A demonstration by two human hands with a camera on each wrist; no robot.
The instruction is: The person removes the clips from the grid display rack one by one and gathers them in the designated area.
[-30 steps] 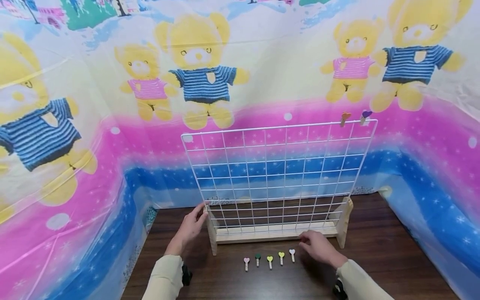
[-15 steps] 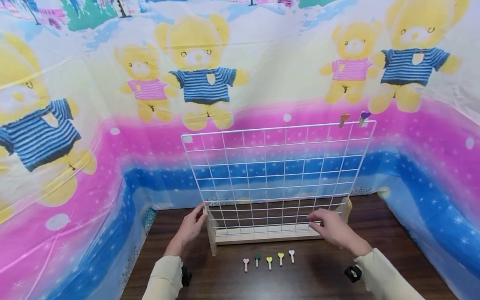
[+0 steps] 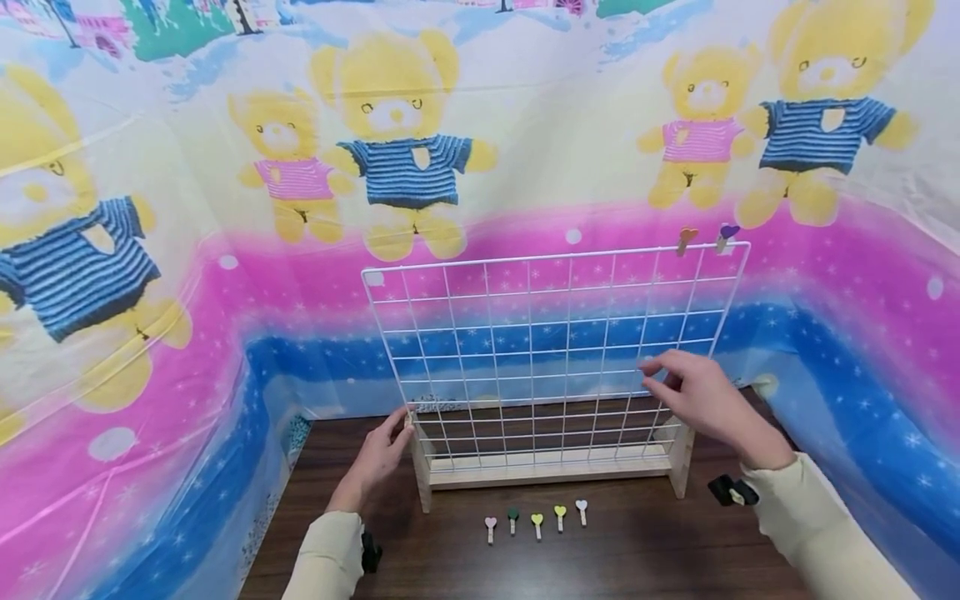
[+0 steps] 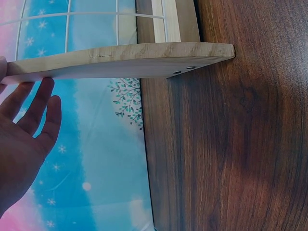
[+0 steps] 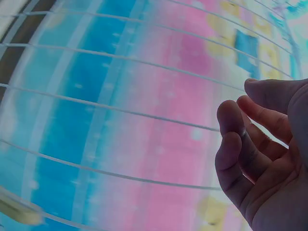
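A white wire grid panel (image 3: pixel 551 333) stands upright in a pale wooden stand (image 3: pixel 547 475). My left hand (image 3: pixel 382 454) holds the top of the stand's left end piece (image 4: pixel 120 60), fingers on its outer face and thumb at its edge. In front of the grid's right half is my raised right hand (image 3: pixel 701 392), thumb and index fingertips close together; I cannot tell whether something small is between them. In the right wrist view, the fingers (image 5: pixel 231 144) curl near the grid wires. An orange heart clothespin (image 3: pixel 686 240) and a purple heart clothespin (image 3: pixel 725 237) are clipped at the grid's top right.
Several small heart clothespins lie in a row on the dark wooden table (image 3: pixel 450 567): pink (image 3: pixel 491 529), dark green (image 3: pixel 513 521), yellow-green (image 3: pixel 537 525), yellow (image 3: pixel 560 517) and white (image 3: pixel 582 512). A cloth backdrop (image 3: pixel 555 150) printed with bears surrounds the table.
My right hand has risen from beside the white clothespin, moving up and right to the grid's right half. My left hand stays at the stand's left end piece.
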